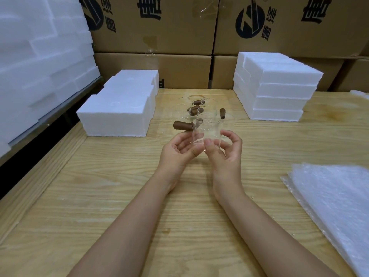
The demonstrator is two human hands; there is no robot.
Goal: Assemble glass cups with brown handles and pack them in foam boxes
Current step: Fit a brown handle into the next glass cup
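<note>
Left hand (178, 149) grips under the clear glass cup (207, 131) with a stubby brown handle (182, 125), fingers half-curled; right hand (226, 151) pinches its side.

Both hands — left hand (180, 147), right hand (224, 150) — holding glass cup (206, 132), brown handle (182, 125) pointing left, above wooden table (119, 196)

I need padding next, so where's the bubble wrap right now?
In the head view, the bubble wrap lies flat on the wooden table at the near right, right of the right hand.
</note>
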